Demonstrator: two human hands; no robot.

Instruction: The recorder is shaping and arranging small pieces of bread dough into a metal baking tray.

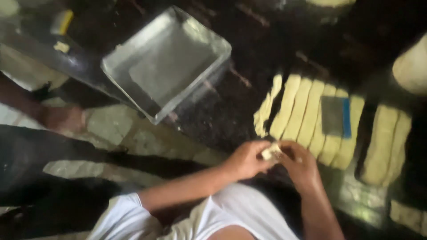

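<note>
My left hand (246, 160) and my right hand (301, 163) meet over a dark worktop and pinch a small pale piece of dough (271, 152) between their fingertips. Just beyond them lies a row of several long pale dough strips (307, 113), cut side by side. A flat metal scraper with a blue edge (336, 116) rests on top of those strips. My white shirt (231, 218) fills the bottom of the view.
A square metal tray (133, 58) sits tilted at the upper left. More dough strips (386, 143) lie to the right, with a pale rounded mass (411, 66) beyond. Another person's limb (53, 116) shows at the left edge. Stone floor patches (111, 129) lie below the tray.
</note>
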